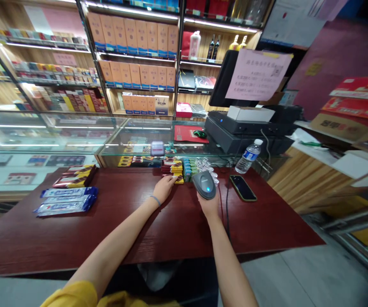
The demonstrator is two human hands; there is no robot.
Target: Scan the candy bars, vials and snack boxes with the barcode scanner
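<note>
In the head view my right hand (210, 205) is wrapped round a grey barcode scanner (205, 185), whose blue light is lit. The scanner's head points away from me, just right of the small packets. My left hand (164, 189), with a band on its wrist, is closed at the near end of a yellow-and-brown snack packet (179, 178). Behind that packet lies a stack of similar packets (172, 166). Green-blue small packs (188, 167) and clear round-topped containers (203, 163) stand to the right of the stack.
Far left on the dark red table (123, 238) lie blue-and-white packets (67, 202) and more yellow-and-brown packets (75, 175). To the right are a phone (243, 188), a water bottle (248, 157) and the scanner's cable (228, 209). A glass counter (139, 132) and a monitor (224, 81) stand behind.
</note>
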